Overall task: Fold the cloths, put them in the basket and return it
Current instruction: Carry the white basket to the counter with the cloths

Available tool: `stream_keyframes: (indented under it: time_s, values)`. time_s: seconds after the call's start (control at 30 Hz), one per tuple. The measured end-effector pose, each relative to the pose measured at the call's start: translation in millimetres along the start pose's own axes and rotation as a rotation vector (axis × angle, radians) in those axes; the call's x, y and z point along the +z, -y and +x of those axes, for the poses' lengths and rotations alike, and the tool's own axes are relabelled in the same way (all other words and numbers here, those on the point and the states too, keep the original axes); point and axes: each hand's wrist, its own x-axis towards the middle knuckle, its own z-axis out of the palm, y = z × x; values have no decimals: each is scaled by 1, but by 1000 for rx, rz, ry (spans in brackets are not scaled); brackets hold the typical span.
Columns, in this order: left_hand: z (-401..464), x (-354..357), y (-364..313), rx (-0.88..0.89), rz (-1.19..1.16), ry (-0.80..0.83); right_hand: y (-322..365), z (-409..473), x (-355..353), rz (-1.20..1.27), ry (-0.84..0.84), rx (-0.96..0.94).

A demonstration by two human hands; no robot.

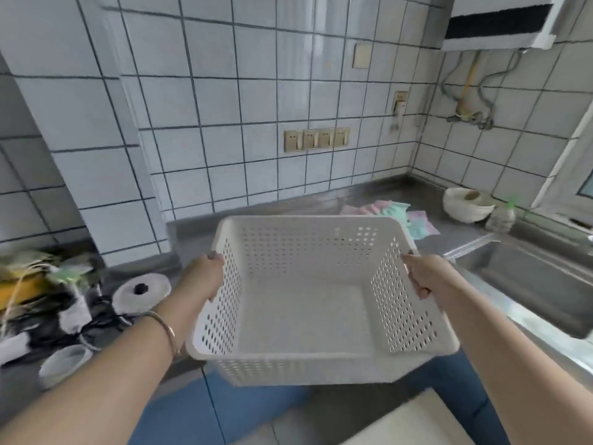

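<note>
A grey steel counter point(199, 232) runs along the tiled wall point(224, 123) and turns the corner to the right, where a steel sink point(529, 284) drops below its edge. The stretch of counter just behind the basket, between the clutter on the left and the cloths on the right, lies bare.

The white perforated basket point(308, 361) is held in the air in front of the counter's near edge, above a blue floor point(192, 412), tilted a little down to the right, with nothing inside it. Its far rim overlaps the counter edge in view; its right rim lies near the sink's left lip.

The left hand point(200, 277) is clamped on the basket's left rim, fingers curled over the edge, a thin bangle point(170, 332) on the wrist. The right hand point(430, 277) is clamped on the right rim in the same way.

The pastel cloths point(398, 213), pink, green and lilac, lie in a loose unfolded heap on the counter behind the basket's far right corner, near the back wall. A white bowl point(465, 205) stands just right of them, with a small bottle point(500, 218) beside it at the sink's back edge.

On the left, a round white lid point(142, 292), a tangle of dark cables point(48, 329) and a white cup point(62, 364) crowd the counter beside the left forearm.
</note>
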Motion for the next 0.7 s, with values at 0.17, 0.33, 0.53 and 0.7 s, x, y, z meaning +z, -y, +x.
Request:
stream_keyframes:
  time_s: [0.17,0.33,0.53,0.7]
  values:
    - [88,-11,3,-130,-20,-27,45,85,81,-67,117,23]
    - [155,-22,12,-237,-45,-77,81,133,145,-72,184,26]
    - [214,-27,25,-198,-2,-59,117,180,206,-162,196,2]
    - [263,-30,24,-152,40,-55,130,216,247,-193,193,38]
